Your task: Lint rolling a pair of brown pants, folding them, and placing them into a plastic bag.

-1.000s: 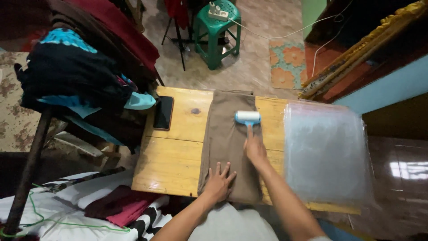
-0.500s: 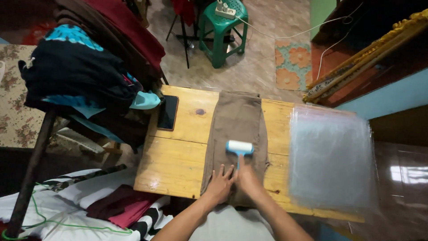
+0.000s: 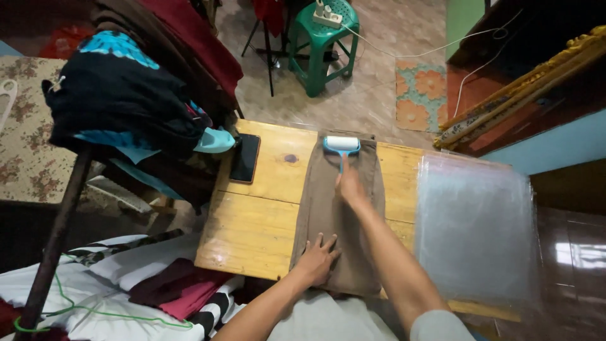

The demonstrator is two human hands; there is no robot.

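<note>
Your right hand (image 3: 351, 187) closes around the blue handle of a lint roller (image 3: 341, 146), arm stretched forward, with the white roller head lying across the far end of a folded brown garment (image 3: 334, 215). The roller touches the cloth just short of its far edge. Your left hand (image 3: 317, 257) presses flat on the near end of the same garment, fingers spread wide and palm down, gripping nothing.

The brown garment lies lengthwise down the middle of a wooden table (image 3: 252, 221), its near end reaching the table's front edge close to your body. On the table, left of the garment and well apart from it, a dark phone (image 3: 245, 158) lies flat with its screen up, near the far left corner. To the right of the garment, a stack of clear plastic bags (image 3: 476, 227) covers the right part of the table and overhangs its edge.

Beside the table on your left, a heap of dark and turquoise clothes (image 3: 120, 107) hangs from a stand, with maroon cloth behind it. Below the table's near left corner lies more fabric: striped black-and-white cloth (image 3: 126, 265) and a maroon piece on top of it, with a green hanger (image 3: 95, 312) at the edge.

Beyond the table, on the stone-patterned floor, stands a green plastic stool (image 3: 325, 44) with a power strip (image 3: 328, 12) on its seat, and a floral mat (image 3: 420, 95) lies to its right.
</note>
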